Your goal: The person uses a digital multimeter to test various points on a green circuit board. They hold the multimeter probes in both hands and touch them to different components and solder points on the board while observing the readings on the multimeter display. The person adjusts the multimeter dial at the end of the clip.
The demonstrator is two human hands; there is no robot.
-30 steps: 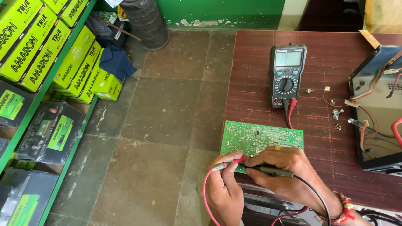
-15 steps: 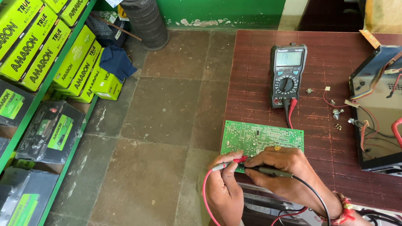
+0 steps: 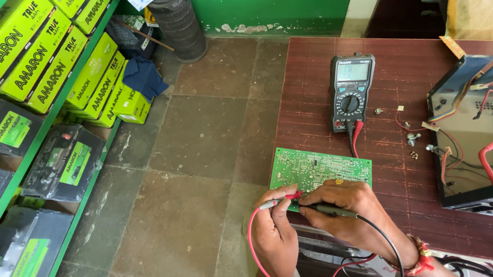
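A green circuit board (image 3: pixel 320 167) lies solder side up at the near left edge of a dark red table (image 3: pixel 314 91). My left hand (image 3: pixel 275 231) pinches a red meter probe (image 3: pixel 279 201) whose tip rests at the board's near edge. My right hand (image 3: pixel 348 210) holds a black meter probe (image 3: pixel 330 210) just beside it, over the same edge. Red and black leads run from both probes back under my arms. A dark digital multimeter (image 3: pixel 351 91) lies beyond the board with leads plugged into its base.
An opened metal device chassis (image 3: pixel 477 130) with loose red, black and coloured wires sits at the table's right. Small screws (image 3: pixel 412 139) lie between it and the meter. Shelves at the left hold green boxes (image 3: pixel 44 67) and black batteries (image 3: pixel 64 163). A black ribbed cylinder (image 3: pixel 176 20) stands on the stone floor.
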